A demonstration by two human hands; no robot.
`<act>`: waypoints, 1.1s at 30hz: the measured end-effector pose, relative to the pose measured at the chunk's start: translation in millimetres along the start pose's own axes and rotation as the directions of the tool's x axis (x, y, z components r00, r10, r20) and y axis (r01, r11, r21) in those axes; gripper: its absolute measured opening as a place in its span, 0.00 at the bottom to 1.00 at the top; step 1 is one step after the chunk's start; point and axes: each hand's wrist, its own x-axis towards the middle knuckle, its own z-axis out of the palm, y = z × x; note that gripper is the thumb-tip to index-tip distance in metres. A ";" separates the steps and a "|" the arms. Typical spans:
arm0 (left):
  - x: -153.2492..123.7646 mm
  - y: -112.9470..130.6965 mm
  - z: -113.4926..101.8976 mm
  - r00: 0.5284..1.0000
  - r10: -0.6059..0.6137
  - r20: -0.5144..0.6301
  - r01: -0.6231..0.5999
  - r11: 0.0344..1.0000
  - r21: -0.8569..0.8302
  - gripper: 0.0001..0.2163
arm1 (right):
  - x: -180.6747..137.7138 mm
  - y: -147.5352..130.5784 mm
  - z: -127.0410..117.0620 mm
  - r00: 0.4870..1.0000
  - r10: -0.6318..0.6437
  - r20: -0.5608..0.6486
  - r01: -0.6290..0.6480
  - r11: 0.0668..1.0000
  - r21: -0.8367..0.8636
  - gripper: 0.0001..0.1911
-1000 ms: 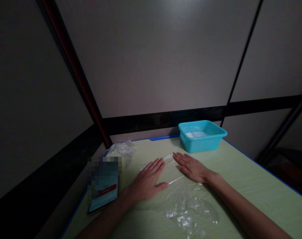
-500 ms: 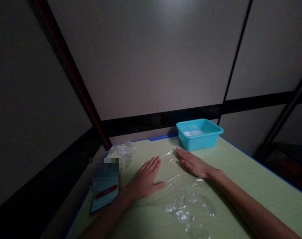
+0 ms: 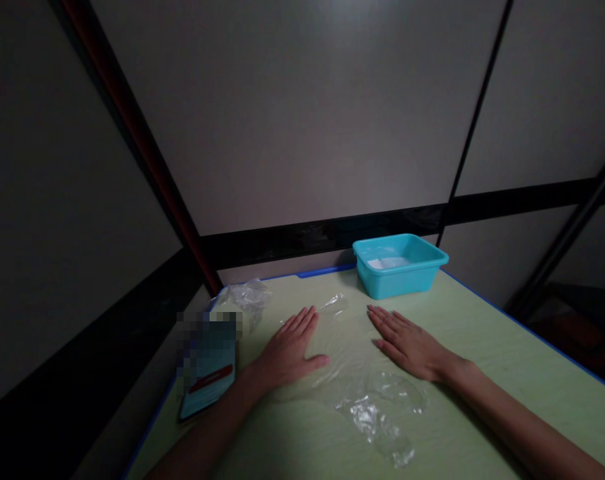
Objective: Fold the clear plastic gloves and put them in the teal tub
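A thin, clear plastic bag (image 3: 370, 410) lies spread on the pale green tabletop, wrinkled and shiny toward the near side. My left hand (image 3: 290, 350) rests flat on its left part, fingers together and thumb stretched out to the right. My right hand (image 3: 412, 343) lies palm down at the sheet's right edge, fingers extended toward the upper left. Neither hand grips anything. What lies under the palms is hidden.
A turquoise plastic basin (image 3: 400, 267) with something white inside stands at the table's back right. Another crumpled clear plastic piece (image 3: 247, 297) lies at the back left corner. A phone-like device (image 3: 210, 373), partly blurred out, is left of my left arm. Behind the table (image 3: 487, 347) rises a panelled wall.
My right hand has slid to the right, away from the left hand, across the plastic. My left hand has stayed in nearly the same place. The view has shifted slightly.
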 end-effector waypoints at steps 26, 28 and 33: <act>34.2 64.0 8.1 0.985 0.172 -0.019 -0.172 0.984 -0.040 0.28 | 2.0 -2.8 -5.5 0.998 0.016 0.058 -0.012 0.997 -0.080 0.29; 22.6 47.2 6.2 0.987 0.159 -0.018 -0.159 0.987 -0.037 0.27 | 1.8 -3.9 -6.6 0.998 0.024 0.055 -0.019 0.997 -0.076 0.29; -4.7 7.9 3.6 1.000 0.011 -0.009 -0.011 1.000 -0.020 0.25 | 1.6 -4.2 -7.0 0.998 0.026 0.057 -0.021 0.996 -0.084 0.29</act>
